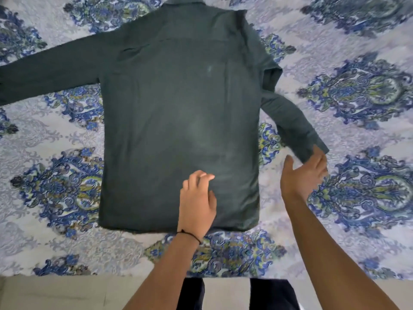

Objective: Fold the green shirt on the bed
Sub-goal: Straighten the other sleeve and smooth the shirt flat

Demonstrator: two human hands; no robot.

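**A:** The left hand (pixel 197 202), where is it?

**B:** On the shirt (pixel 178 108), just above its near hem and a little right of the middle. The fingers are loosely bent with the tips on the cloth, and it grasps nothing. A thin dark cord (pixel 190 234) circles that wrist.

**A:** And the right hand (pixel 302 175)?

**B:** It is off the shirt's right edge, at the cuff (pixel 312 146). The fingers are spread nearly straight and the thumb is wide. The fingertips meet the cuff, but blur hides whether they have caught any cloth.

**A:** How does the shirt lie?

**B:** It lies flat on the patterned bed (pixel 67 253), back side up, with the collar (pixel 185 1) at the far end. The left sleeve (pixel 49 70) stretches straight out sideways. The right sleeve (pixel 288 117) bends at the shoulder and slants down beside the body towards the right hand.
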